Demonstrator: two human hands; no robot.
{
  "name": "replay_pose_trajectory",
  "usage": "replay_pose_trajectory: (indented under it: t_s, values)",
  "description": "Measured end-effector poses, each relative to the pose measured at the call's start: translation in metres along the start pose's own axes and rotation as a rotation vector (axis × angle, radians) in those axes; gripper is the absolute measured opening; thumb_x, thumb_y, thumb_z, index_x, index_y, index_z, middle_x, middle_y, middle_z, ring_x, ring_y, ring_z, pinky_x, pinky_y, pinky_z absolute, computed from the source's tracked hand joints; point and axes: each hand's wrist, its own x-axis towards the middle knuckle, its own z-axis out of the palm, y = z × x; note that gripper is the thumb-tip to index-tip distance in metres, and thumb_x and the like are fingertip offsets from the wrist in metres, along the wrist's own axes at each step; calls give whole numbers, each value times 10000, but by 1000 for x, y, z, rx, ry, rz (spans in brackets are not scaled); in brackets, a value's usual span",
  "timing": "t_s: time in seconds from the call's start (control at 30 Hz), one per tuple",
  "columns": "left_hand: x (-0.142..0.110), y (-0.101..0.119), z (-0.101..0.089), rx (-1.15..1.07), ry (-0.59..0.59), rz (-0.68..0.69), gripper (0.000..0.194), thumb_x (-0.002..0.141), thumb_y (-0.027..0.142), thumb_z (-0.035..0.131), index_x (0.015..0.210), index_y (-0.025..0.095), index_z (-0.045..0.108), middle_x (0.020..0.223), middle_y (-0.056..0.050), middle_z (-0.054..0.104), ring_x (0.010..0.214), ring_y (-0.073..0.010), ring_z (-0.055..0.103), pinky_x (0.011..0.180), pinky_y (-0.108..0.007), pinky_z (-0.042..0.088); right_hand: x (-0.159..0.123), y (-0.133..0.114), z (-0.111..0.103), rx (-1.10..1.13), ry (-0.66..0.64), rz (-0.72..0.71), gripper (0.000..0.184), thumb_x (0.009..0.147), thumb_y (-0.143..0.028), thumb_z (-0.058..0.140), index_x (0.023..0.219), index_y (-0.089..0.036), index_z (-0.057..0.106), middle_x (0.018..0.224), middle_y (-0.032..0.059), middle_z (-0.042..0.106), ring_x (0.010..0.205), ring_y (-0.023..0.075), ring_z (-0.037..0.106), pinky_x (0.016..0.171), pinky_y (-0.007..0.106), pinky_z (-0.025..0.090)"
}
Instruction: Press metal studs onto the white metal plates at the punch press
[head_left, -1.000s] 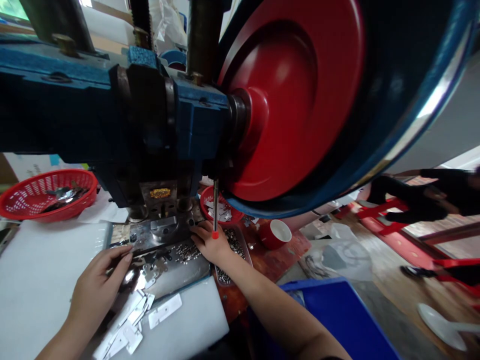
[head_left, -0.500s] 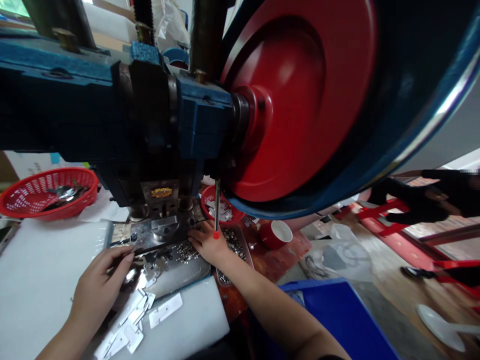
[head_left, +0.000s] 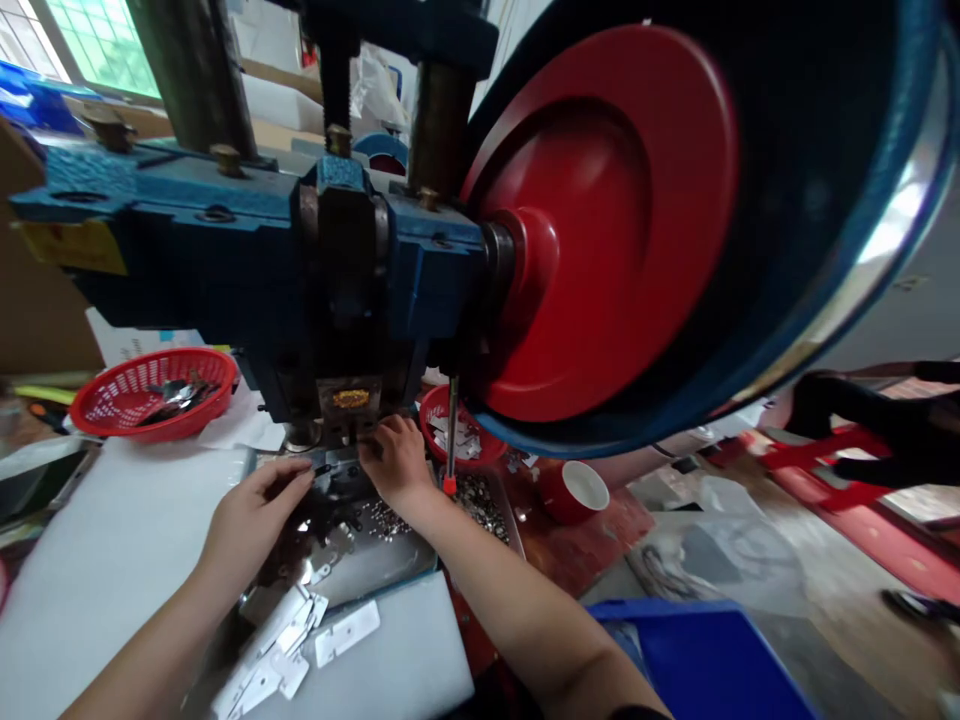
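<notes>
My left hand [head_left: 251, 515] is closed at the front left of the press die. Thumb and forefinger pinch what looks like a thin dark metal piece [head_left: 322, 469], mostly hidden. With curled fingers, my right hand [head_left: 400, 465] is at the die under the ram of the blue press [head_left: 345, 250]; whatever its fingertips hold cannot be made out. Small shiny metal parts [head_left: 386, 520] lie scattered on the metal plate [head_left: 375, 570] below my hands. Nearer me is a heap of flat white metal plates [head_left: 281, 640], with a single plate [head_left: 347, 633] beside it.
A red basket [head_left: 154, 395] of metal pieces stands left, another red basket [head_left: 465, 440] behind my right hand. A tray of small parts [head_left: 484, 505] and a red cup [head_left: 574, 490] are to the right. The large red wheel [head_left: 600, 220] overhangs them. A blue bin [head_left: 697, 650] sits lower right.
My right hand has gone from the loose parts up to the die beneath the ram. My left hand has moved closer to the die. The whole view has shifted slightly.
</notes>
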Motion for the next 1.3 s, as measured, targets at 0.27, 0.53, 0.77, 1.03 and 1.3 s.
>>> replay_pose_trajectory:
  t_s: [0.27,0.53,0.77,1.03,1.3]
  values:
    - [11,6,13,-53,7,49,383,714,525,606,922,222,710,973,-43,715,920,-242,633,857,-369,475,-12,-4,-7,-83,-54,-230,176,875,-359,552,963,-312,698,992,-6,650,1034,207,500,1064,449,228]
    - [20,7,22,32,10,116,363,757,519,558,898,221,708,934,-32,723,881,-229,635,810,-340,480,-24,-1,-12,8,-73,-228,242,885,-406,551,1073,-303,664,1125,6,645,1175,233,459,1104,491,163]
    - [29,15,30,151,31,209,313,764,440,516,852,209,709,949,-57,710,928,-247,621,855,-367,452,-23,6,-10,118,-28,-180,223,890,-323,548,1079,-300,663,1160,-4,639,1214,220,448,1098,465,194]
    - [41,3,35,214,38,279,313,727,385,519,900,198,700,953,-79,687,955,-271,604,892,-400,440,-22,7,-12,-47,-73,-248,245,869,-417,579,1085,-345,668,1181,-7,632,1255,247,416,1121,530,70]
    - [49,-4,45,144,-17,271,332,752,348,475,952,176,676,1002,-88,681,977,-252,616,904,-378,461,-18,-7,-17,-97,-97,-249,212,867,-402,583,1034,-317,681,1154,13,644,1257,261,413,1122,569,45]
